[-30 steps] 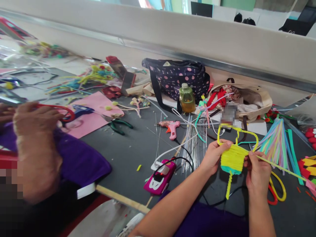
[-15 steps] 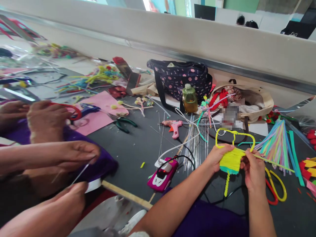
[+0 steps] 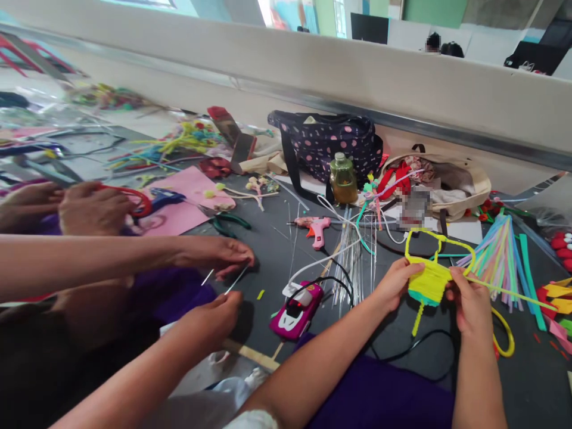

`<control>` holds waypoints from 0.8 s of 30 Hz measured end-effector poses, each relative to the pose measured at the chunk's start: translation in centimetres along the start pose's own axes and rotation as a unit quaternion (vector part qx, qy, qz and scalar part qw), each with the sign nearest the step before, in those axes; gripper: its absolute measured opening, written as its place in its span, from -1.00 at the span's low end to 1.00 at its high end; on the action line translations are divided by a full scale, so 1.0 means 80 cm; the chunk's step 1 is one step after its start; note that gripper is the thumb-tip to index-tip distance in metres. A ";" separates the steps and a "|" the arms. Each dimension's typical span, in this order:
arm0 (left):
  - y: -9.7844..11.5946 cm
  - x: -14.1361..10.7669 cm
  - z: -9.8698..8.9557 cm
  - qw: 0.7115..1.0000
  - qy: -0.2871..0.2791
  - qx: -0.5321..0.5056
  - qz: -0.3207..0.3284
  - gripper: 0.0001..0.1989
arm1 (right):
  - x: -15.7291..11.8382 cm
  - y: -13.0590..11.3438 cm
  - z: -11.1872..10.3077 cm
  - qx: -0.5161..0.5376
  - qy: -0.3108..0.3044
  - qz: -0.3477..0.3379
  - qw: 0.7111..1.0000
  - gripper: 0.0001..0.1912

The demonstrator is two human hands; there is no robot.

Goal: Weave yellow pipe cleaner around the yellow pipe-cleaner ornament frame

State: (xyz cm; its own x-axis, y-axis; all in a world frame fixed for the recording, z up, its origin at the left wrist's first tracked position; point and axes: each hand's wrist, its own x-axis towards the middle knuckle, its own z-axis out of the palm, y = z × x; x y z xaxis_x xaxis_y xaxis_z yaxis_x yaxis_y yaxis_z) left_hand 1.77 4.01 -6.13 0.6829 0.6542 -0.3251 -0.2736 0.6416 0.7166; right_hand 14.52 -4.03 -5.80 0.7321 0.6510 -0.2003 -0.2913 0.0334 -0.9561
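A yellow pipe-cleaner piece [image 3: 429,281] with a teal lower edge is held up between my two hands. Two yellow loops rise from its top and a twisted yellow stem hangs below it. My left hand [image 3: 399,281] pinches its left side, thumb on the front. At its right edge my right hand [image 3: 469,298] has its fingers closed on the piece, and a long yellow-green strand [image 3: 513,288] runs out to the right from there. Yellow scissor handles [image 3: 507,336] lie partly hidden behind my right wrist.
A pink glue gun [image 3: 316,229], clear sticks [image 3: 351,268] and a magenta power strip [image 3: 297,313] lie left of my hands. Pastel pipe cleaners [image 3: 496,256] are at right. Bags and a bottle [image 3: 343,179] stand behind. At left, other people's hands work, one pair holding a thin wire.
Both my hands and the yellow piece have shifted slightly right and up in view. A neighbouring person's hands with the thin wire have moved right.
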 end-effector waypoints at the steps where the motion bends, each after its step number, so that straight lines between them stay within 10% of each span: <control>1: -0.002 0.000 0.000 1.000 0.006 0.022 0.008 -0.64 | 0.002 -0.002 -0.006 0.002 0.009 -0.005 1.000 -0.60; 7: -0.003 0.006 -0.014 0.942 0.062 0.290 0.158 -0.75 | 0.013 -0.004 -0.036 -0.002 0.035 -0.017 0.999 -0.59; 11: 0.027 0.005 -0.039 0.766 0.174 0.568 0.244 -0.84 | 0.021 0.005 -0.046 -0.025 0.024 0.008 0.999 -0.53; 16: 0.053 0.003 -0.068 0.593 0.273 0.734 0.187 -0.76 | 0.024 0.012 -0.048 -0.054 0.049 -0.005 0.997 -0.47; 24: 0.054 0.019 -0.091 0.519 0.299 0.790 0.128 -0.76 | 0.028 0.020 -0.057 -0.168 0.077 -0.051 0.982 -0.51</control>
State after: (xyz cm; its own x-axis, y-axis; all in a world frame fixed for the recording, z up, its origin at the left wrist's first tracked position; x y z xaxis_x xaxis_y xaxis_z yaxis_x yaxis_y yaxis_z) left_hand -3.30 10.67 -7.99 0.2994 0.9477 0.1110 0.9170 -0.3179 0.2409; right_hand 18.49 -5.98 -8.76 0.8386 0.5346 -0.1048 -0.0113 -0.1753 -0.9845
